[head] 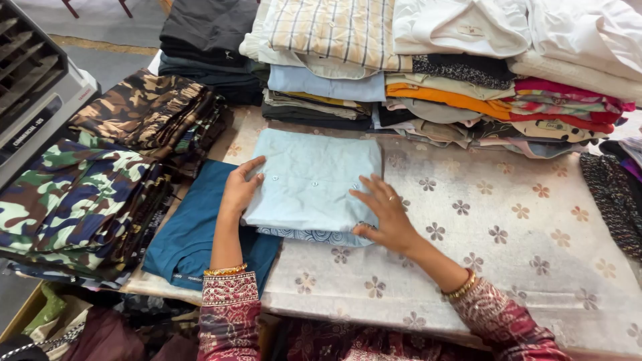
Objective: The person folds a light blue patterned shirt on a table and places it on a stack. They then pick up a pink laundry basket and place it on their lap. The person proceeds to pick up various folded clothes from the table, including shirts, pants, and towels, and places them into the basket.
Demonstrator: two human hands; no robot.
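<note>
A folded light blue buttoned shirt (311, 177) lies on the flower-patterned cloth of the table (521, 227), on top of a patterned blue garment (314, 235) that peeks out beneath it. My left hand (239, 190) grips the shirt's left edge, thumb on top. My right hand (382, 214), with a ring, presses flat on the shirt's lower right corner, fingers spread. Both wrists wear gold bangles below maroon patterned sleeves.
Stacks of folded shirts (428, 67) line the back of the table. Dark folded clothes (210, 47) sit at the back left. Camouflage garments (80, 194) pile up on the left, beside a teal folded garment (190, 234). A grey machine (33, 87) stands far left.
</note>
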